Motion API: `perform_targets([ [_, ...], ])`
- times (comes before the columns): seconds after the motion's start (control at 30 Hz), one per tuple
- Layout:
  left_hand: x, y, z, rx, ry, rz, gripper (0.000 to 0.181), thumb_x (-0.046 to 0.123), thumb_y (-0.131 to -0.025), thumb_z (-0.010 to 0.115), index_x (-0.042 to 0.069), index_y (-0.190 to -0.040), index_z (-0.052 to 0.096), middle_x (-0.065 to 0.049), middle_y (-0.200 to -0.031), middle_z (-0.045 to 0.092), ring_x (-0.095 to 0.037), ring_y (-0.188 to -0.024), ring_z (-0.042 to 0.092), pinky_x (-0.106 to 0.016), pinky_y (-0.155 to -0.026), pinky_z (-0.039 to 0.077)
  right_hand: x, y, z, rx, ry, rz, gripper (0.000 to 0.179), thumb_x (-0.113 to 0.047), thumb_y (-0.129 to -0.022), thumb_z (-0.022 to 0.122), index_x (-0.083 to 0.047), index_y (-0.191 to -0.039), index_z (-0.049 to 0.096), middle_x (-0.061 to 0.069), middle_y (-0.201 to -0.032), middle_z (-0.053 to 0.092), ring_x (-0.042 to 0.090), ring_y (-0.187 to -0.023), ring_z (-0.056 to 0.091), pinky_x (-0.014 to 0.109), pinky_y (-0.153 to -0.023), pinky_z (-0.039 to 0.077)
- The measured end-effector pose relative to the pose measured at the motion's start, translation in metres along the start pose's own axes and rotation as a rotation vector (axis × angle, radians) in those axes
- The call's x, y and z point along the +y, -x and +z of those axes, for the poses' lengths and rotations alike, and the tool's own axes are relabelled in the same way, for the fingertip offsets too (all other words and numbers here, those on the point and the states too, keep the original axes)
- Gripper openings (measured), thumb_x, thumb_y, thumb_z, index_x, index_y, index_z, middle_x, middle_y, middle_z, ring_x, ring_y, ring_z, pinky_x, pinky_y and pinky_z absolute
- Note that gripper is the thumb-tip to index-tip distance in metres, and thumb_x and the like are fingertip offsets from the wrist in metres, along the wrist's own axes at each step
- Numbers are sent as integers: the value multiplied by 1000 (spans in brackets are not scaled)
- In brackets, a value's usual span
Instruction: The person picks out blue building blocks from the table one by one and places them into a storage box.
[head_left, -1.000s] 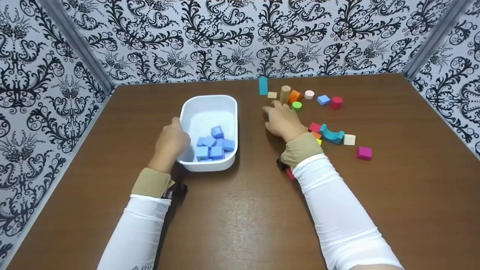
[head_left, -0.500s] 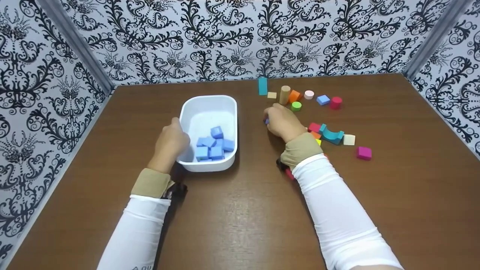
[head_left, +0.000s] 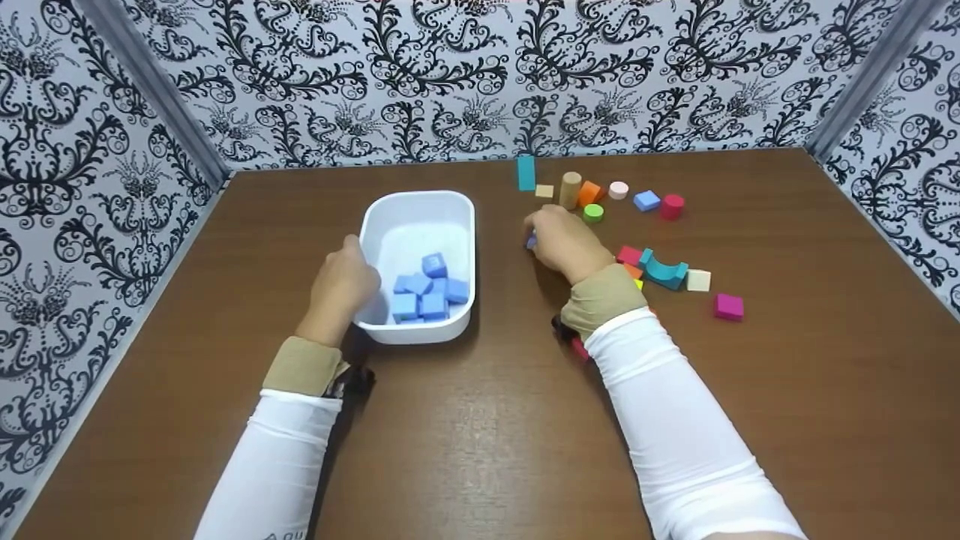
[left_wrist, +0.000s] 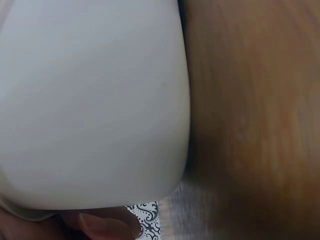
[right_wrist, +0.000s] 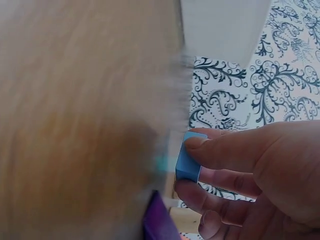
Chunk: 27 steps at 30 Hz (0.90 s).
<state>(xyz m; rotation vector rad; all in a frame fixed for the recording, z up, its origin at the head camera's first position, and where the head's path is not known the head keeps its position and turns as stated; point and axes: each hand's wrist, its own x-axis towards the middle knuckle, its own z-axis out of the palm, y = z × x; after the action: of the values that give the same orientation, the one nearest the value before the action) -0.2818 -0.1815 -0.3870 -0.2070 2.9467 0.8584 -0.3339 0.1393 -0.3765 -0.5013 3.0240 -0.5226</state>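
Observation:
A white plastic tub (head_left: 418, 333) stands on the table, with several blue blocks (head_left: 418, 283) inside at its near end. My left hand (head_left: 343, 283) grips the tub's left rim; in the left wrist view fingertips (left_wrist: 107, 225) show past the tub's white wall (left_wrist: 95, 105). To the right of the tub, my right hand (head_left: 564, 238) pinches a small blue block (right_wrist: 189, 159) between thumb and fingers. Only a sliver of that block shows in the head view. A purple block (right_wrist: 159, 220) appears close below in the right wrist view.
Beyond the right hand are a wooden cylinder (head_left: 570, 190), a green disc (head_left: 593, 213), a blue block (head_left: 646, 200) and a red cylinder (head_left: 672, 206). A teal arch (head_left: 664, 271) and magenta block (head_left: 728, 307) lie to its right. Patterned walls (head_left: 465, 82) surround the brown table (head_left: 465, 435).
My right hand's fingers have curled in from a reaching pose and now pinch the blue block. The left hand and tub have stayed in place.

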Motion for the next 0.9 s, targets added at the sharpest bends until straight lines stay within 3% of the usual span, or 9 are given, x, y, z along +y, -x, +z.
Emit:
perform_targets([
  [0.53, 1, 1, 1, 5, -23, 4, 57, 7, -101, 44, -10, -154, 35, -36, -133, 61, -49, -120, 64, -62, -100, 52, -25, 9, -21, 25, -6, -24, 33, -2, -99, 65, -7, -130, 74, 17, -132, 64, 36, -125, 59, 46, -112, 48],
  [0.73, 0, 1, 1, 6, -23, 7, 58, 7, -98, 43, -11, -153, 35, -38, -135, 60, -50, -123, 63, -63, -101, 52, -36, 16, -27, 102, -15, -88, 36, 4, -97, 63, -7, -129, 76, 17, -126, 65, 37, -118, 63, 46, -104, 53],
  [0.9, 1, 0, 0, 9, -22, 7, 58, 6, -98, 44, -12, -153, 35, -38, -135, 60, -50, -122, 63, -62, -101, 52, -53, 22, -35, 117, -39, -123, 35, 1, -101, 64, -9, -133, 74, 16, -128, 65, 36, -117, 64, 44, -107, 51],
])
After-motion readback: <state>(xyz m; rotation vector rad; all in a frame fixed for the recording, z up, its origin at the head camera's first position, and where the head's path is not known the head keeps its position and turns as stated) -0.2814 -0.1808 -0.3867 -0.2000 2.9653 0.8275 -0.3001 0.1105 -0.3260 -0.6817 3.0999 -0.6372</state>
